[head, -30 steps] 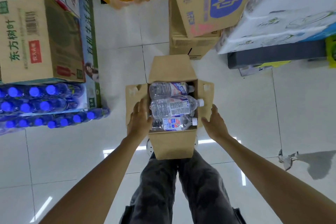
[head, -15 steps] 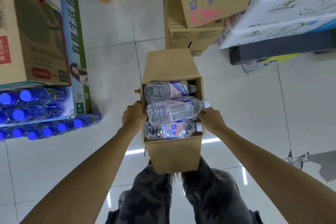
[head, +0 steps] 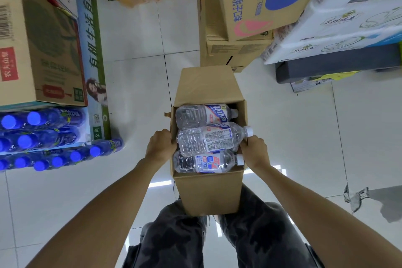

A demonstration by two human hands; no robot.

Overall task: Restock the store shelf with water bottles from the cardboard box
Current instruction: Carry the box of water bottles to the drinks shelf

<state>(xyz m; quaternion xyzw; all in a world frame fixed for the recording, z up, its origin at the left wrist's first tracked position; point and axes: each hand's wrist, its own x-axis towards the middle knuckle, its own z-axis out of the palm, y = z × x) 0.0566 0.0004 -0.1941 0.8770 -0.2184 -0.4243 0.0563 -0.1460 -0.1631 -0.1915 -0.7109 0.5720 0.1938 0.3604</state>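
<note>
- Far left: shrink-wrapped packs of blue-capped bottles [head: 43, 137] sit on the glossy white tiled floor [head: 134, 93], with a brown printed carton [head: 39, 50] stacked on them. None of this is in your hands.
- Your left hand [head: 161, 148] curls round the left wall of the plain brown cardboard box [head: 208, 191], fingers gripping at the rim.
- The box is held in front of you above your legs, with its flaps open. Inside, three clear plastic water bottles [head: 208, 139] lie on their sides, white caps pointing right. The middle bottle rides on top, and its cap pokes past the right rim.
- Your right hand [head: 255, 151] grips the right wall just below that protruding cap.
- Right: stacked brown cartons with blue print [head: 250, 6] and white wrapped packs [head: 348, 24] stand well apart from the box.
- Judgement: you are at the carrying step and no bottle has left the box. No shelf is in view.
- Next move calls for a level box, so the top bottle does not roll off, and a resting place beside the shelf.
</note>
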